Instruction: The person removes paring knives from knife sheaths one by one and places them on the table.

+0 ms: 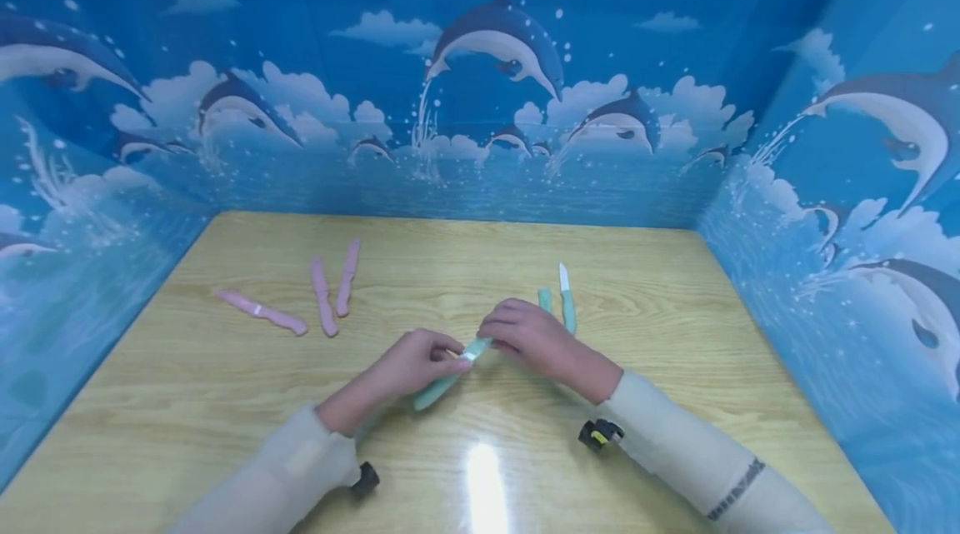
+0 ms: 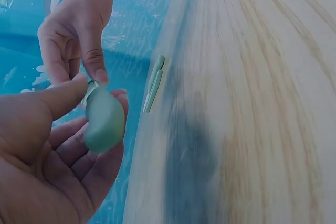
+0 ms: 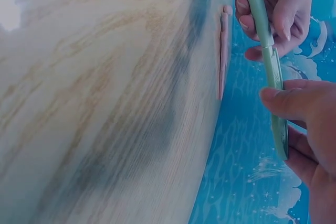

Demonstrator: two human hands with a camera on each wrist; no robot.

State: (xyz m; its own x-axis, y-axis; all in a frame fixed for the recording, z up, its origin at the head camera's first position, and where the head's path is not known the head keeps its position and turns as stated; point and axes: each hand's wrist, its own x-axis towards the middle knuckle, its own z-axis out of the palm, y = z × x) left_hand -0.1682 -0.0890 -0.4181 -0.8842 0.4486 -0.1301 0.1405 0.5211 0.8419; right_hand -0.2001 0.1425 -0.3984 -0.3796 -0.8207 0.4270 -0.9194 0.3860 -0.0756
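A green knife (image 1: 447, 374) is held low over the wooden table (image 1: 675, 401) near its middle. Its handle is gripped by the curled fingers of the left hand (image 1: 411, 363), while its sheath is pinched by the right hand (image 1: 529, 336).

The tabletop (image 1: 675, 401) is pale wood grain under a glossy coat, with a bright glare patch near the wrists. The knife (image 1: 450, 371) between the left hand (image 1: 408, 367) and right hand (image 1: 528, 338) has a smooth, matt green plastic handle. The pink knives (image 1: 322, 296) beyond the left hand look like the same matt plastic.
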